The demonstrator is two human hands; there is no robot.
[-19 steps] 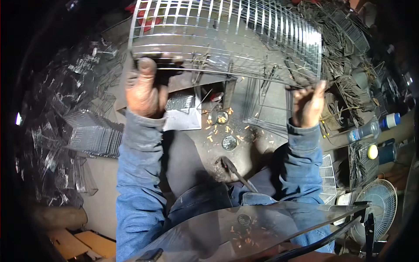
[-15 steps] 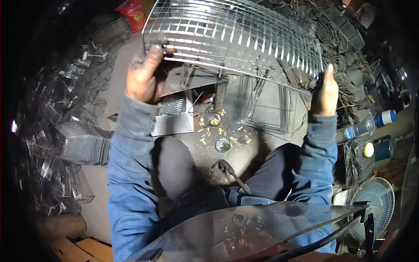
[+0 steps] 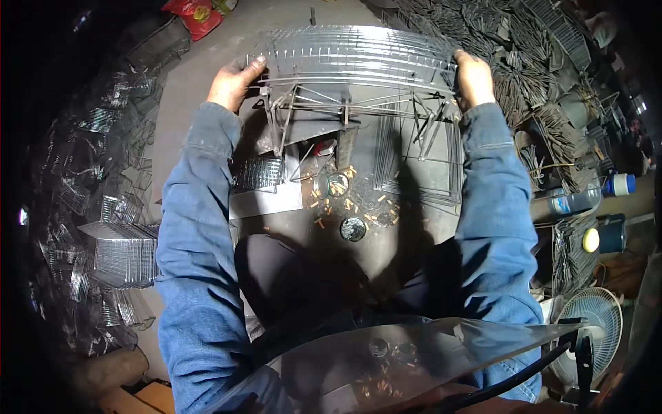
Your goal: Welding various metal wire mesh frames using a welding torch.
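A shiny wire basket (image 3: 358, 52) spans the space between my hands at the far side of the workspace. My left hand (image 3: 231, 86) grips its left end, thumb along the top. At the right end, my right hand (image 3: 476, 81) is closed around the basket's edge, its fingers partly hidden. Just under the basket stands a metal rod frame (image 3: 346, 109) with slanted legs. The basket's near edge lies close above the frame's top bars; I cannot tell whether they touch.
Thin rectangular wire frames (image 3: 452, 176) lie on the floor beside scattered cigarette butts (image 3: 348, 203) and a round tin (image 3: 352, 228). Stacked wire grids (image 3: 127, 255) are at left, heaped metal pieces (image 3: 510, 90) at right. A fan (image 3: 589, 331) and a plastic bottle (image 3: 576, 201) stand right; a clear visor (image 3: 386, 345) crosses below.
The basket has turned from a tilted position to nearly level and come over the rod frame. Both hands have moved with it, still gripping its ends; the right hand is farther forward and inward.
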